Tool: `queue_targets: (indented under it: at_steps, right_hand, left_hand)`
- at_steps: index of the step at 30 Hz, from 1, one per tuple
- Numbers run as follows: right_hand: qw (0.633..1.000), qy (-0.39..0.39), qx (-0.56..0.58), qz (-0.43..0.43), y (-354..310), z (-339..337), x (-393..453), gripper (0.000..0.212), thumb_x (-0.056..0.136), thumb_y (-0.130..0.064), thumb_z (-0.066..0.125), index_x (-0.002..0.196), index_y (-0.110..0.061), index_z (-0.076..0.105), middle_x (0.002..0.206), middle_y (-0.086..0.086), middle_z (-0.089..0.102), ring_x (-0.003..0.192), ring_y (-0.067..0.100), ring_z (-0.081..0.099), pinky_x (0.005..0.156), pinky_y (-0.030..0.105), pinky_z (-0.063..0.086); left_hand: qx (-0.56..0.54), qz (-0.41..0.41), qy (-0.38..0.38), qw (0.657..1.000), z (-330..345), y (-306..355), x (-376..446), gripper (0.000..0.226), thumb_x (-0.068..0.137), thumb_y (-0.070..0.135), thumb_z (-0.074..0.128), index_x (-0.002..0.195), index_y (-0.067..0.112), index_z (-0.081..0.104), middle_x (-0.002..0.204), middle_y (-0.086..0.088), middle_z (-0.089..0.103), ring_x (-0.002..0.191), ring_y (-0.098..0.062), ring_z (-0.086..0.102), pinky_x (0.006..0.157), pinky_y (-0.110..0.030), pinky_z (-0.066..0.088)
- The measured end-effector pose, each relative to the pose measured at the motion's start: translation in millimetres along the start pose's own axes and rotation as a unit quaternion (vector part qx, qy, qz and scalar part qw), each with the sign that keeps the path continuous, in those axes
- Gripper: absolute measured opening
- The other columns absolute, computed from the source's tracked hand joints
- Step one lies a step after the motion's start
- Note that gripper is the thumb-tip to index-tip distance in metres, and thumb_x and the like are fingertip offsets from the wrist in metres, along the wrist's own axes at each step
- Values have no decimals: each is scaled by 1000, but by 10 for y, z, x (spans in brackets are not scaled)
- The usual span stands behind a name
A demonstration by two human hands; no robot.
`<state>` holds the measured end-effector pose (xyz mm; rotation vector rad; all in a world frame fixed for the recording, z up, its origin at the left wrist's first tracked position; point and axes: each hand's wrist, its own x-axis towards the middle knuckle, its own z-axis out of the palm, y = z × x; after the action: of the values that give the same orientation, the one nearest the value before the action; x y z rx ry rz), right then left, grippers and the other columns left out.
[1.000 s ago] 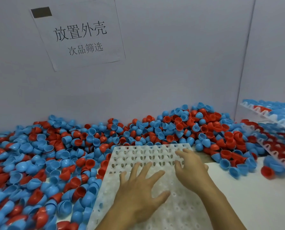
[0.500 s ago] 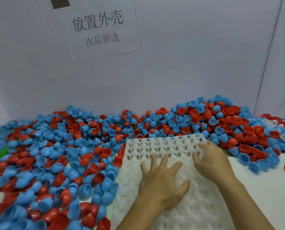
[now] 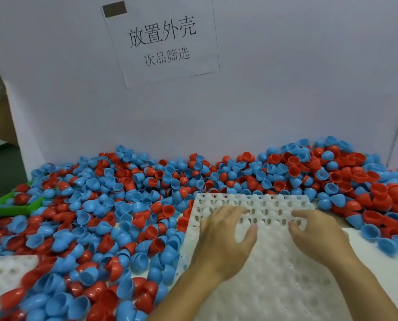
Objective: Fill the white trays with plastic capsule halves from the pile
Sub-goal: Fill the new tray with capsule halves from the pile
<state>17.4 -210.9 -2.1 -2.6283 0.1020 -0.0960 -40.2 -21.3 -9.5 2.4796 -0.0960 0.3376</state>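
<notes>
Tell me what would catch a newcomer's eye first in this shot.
The huge pile of red and blue capsule halves heaped along the white back wall and spilling left. Next, the two hands, left hand and right hand, resting flat on the empty white tray at front centre. Above hangs a paper sign with Chinese characters.

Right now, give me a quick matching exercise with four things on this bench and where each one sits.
Things:
1. left hand
2. green tray
3. paper sign
4. right hand

Places:
A. on the wall above the pile
B. flat on the white tray, nearer the heap of capsule halves
C. at the far left edge of the pile
D. on the white tray, on its right part

Pairs: 1-B, 2-C, 3-A, 4-D
</notes>
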Motion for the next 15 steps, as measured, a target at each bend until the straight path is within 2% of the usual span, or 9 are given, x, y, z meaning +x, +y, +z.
queue_targets:
  at_steps: [2, 4, 6, 9, 11, 13, 15]
  right_hand:
    - [1000, 2, 8, 2, -7, -8, 3, 37, 92, -35, 60, 128, -28, 62, 132, 0, 62, 113, 24, 59, 98, 50, 48]
    - [1000, 4, 11, 4, -14, -16, -4, 35, 92, -34, 61, 126, -28, 63, 130, 1, 63, 112, 25, 59, 97, 50, 48]
    - [1000, 4, 16, 7, -21, -21, -15, 35, 91, -34, 61, 126, -28, 64, 130, 2, 63, 114, 26, 58, 97, 50, 49]
    - [1000, 2, 22, 9, -25, -23, -28, 36, 91, -33, 62, 126, -28, 64, 131, 1, 62, 117, 26, 56, 99, 49, 48]
    - [1000, 0, 23, 11, -26, -22, -28, 36, 90, -34, 62, 126, -29, 63, 132, 1, 61, 118, 25, 55, 99, 49, 48]
    - [1000, -2, 24, 14, -24, -14, -21, 37, 90, -36, 61, 126, -30, 62, 134, 0, 60, 121, 25, 53, 101, 50, 48]
    - [999, -4, 28, 17, -30, -3, -20, 37, 90, -37, 61, 127, -31, 61, 134, -1, 59, 122, 25, 53, 101, 50, 47]
  left_hand:
    - [82, -9, 69, 994, -209, -186, 103, 45, 93, 50, 40, 133, 34, 54, 135, 15, 52, 129, -8, 40, 110, -31, 28]
    - [180, -58, 84, 978, -454, -449, 249, 38, 96, 44, 47, 134, 36, 50, 138, 9, 49, 129, -15, 39, 109, -40, 33]
    - [255, -135, 22, 957, -649, -725, 394, 48, 98, 46, 48, 144, 41, 38, 153, -1, 35, 140, -28, 31, 112, -53, 32]
    - [296, -183, -111, 931, -784, -1129, 515, 60, 101, 55, 41, 154, 53, 14, 169, -3, 4, 153, -40, 4, 117, -65, 16]
    - [326, -165, -129, 922, -855, -1338, 540, 56, 104, 52, 33, 155, 54, 9, 168, -3, 7, 153, -38, 9, 117, -65, 19]
    - [343, -146, -89, 924, -939, -1434, 589, 55, 103, 45, 35, 154, 50, 14, 164, -4, 18, 148, -35, 22, 113, -64, 28]
    - [341, -145, -39, 928, -993, -1415, 689, 58, 98, 48, 42, 152, 47, 19, 160, -5, 24, 144, -35, 26, 110, -65, 31]
